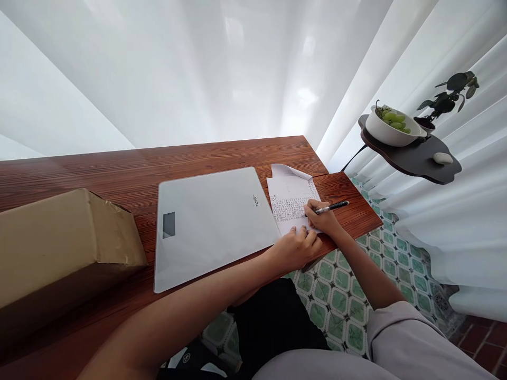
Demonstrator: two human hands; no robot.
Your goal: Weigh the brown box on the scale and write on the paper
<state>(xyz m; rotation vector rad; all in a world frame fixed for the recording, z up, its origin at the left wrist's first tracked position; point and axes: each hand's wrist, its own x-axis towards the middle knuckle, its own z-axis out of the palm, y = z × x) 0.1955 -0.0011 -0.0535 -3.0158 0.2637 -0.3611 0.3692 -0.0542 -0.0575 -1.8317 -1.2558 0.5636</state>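
Head view, seated at the wooden table (119, 174). My right hand (322, 217) pinched a black pen (331, 207) between thumb and fingers, its tip resting on the sheet of paper (291, 203) among rows of small handwriting; the far end of the sheet was curled up off the wood. My left hand (297, 247) lay flat with fingers pressed down on the near edge of the paper, pinning it. The paper sat at the right end of the table, close to the corner and just beside a flat white scale (212, 224) whose dark display faced left; I could not tell whether sheet and scale touched. A cardboard box (63, 243) stood well apart at the far left. Beyond the table's end, a small dark shelf (412, 155) carried a white bowl (390, 132) of green grapes (394, 120), a plant (451, 97) and a pale pebble-like object (442, 157). Risks, as I judged them: with the sheet so near the table's corner, easing the left hand's pressure could let it slide under the pen strokes and smear or skew the line; the curled far end might fold over the writing; my right forearm, hanging off the edge, had little support.
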